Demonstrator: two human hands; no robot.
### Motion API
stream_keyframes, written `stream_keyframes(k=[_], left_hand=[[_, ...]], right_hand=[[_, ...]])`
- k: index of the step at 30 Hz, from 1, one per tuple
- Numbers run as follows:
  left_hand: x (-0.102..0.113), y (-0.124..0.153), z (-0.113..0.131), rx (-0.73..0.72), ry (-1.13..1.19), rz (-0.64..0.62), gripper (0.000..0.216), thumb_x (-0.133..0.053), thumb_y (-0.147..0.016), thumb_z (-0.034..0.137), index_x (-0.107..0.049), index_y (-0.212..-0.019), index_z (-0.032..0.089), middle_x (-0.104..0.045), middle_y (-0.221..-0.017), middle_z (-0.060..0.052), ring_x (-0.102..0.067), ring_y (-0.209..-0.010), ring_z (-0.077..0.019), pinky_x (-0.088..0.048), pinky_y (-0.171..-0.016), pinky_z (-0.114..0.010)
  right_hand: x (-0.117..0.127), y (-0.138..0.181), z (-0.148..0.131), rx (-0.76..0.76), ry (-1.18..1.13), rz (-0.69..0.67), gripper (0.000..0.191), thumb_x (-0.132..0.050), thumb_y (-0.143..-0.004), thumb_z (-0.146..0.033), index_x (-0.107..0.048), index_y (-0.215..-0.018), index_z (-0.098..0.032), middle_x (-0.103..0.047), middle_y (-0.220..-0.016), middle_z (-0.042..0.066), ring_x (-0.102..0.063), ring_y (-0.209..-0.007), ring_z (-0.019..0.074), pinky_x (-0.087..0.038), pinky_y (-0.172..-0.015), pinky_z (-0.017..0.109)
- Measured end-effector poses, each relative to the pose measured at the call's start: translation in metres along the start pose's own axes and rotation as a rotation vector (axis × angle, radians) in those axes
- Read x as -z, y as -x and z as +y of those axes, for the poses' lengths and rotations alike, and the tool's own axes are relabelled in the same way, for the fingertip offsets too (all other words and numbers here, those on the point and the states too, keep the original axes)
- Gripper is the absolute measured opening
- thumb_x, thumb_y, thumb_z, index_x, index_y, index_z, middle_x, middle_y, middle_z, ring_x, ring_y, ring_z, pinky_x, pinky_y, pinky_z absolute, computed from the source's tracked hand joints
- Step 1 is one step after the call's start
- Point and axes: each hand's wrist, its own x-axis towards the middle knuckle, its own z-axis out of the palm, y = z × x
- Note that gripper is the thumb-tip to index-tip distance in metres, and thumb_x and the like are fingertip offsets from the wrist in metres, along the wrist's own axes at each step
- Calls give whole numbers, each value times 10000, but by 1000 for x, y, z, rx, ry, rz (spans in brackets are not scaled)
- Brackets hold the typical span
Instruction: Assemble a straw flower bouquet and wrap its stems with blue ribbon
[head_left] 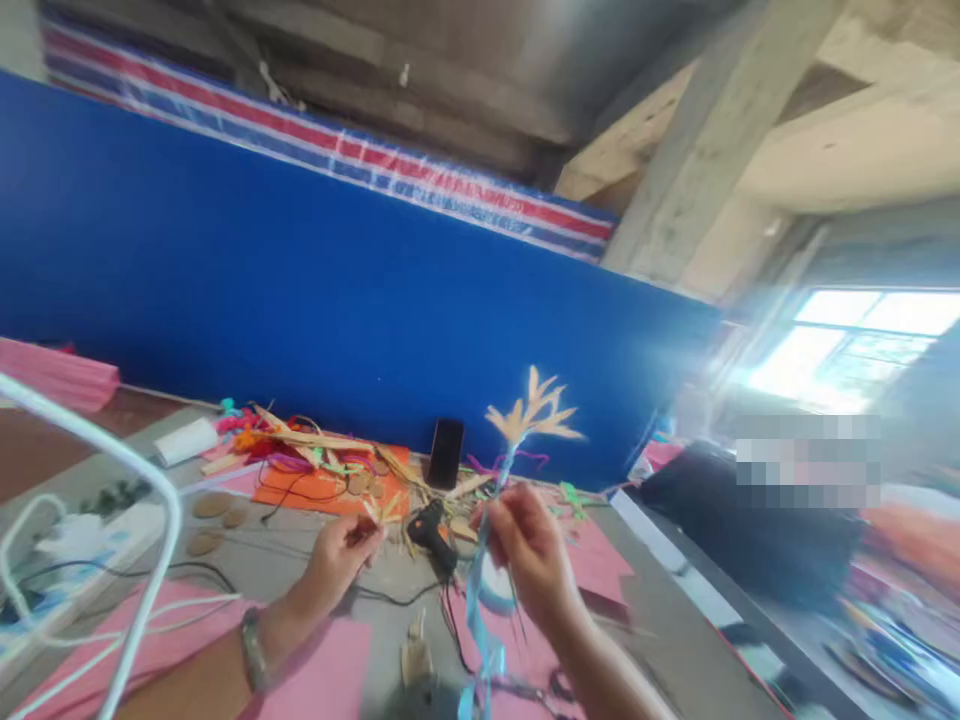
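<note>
A blue wall panel point(300, 300) rises behind the desk point(315, 570), which carries pink paper sheets point(330, 670). A black glue gun point(431, 530) lies between the two hands. The right hand point(529, 550) has its fingers clamped on a straw flower stem point(525, 420) wound with blue ribbon point(476, 600). The left hand point(337, 560) pinches a small straw piece point(375, 515).
</note>
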Motion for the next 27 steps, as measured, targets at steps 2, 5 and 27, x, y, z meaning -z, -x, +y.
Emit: stream_keyframes(k=[2, 5, 27], left_hand=[[-1, -4, -3, -20, 26, 49, 354, -747, -616, 468, -554, -570, 175, -454, -428, 70, -418, -382, -88, -316, -401, -200], [-2, -8, -5, -78, 57, 73, 373, -748, -619, 472, -530, -543, 179, -449, -444, 65, -431, -410, -95, -342, -424, -208], [-4, 25, 38, -40, 248, -329, 204, -747, -771, 353, -703, -709, 164, -649, -852, -63, -599, -927, -213, -437, -916, -353]], right_hand=[[-15, 1, 23, -46, -13, -30, 333, -615, -868, -512, -496, -778, -214, -553, -594, -53, -388, -394, 54, -298, -376, 176], [-34, 1, 53, -102, -16, -53, 366, -603, -858, -543, -472, -746, -220, -499, -569, -70, -373, -385, 59, -277, -368, 181], [-62, 43, 106, 71, 183, -159, 217, -531, -931, -315, -518, -745, -204, -517, -642, -25, -465, -560, 121, -398, -526, 210]])
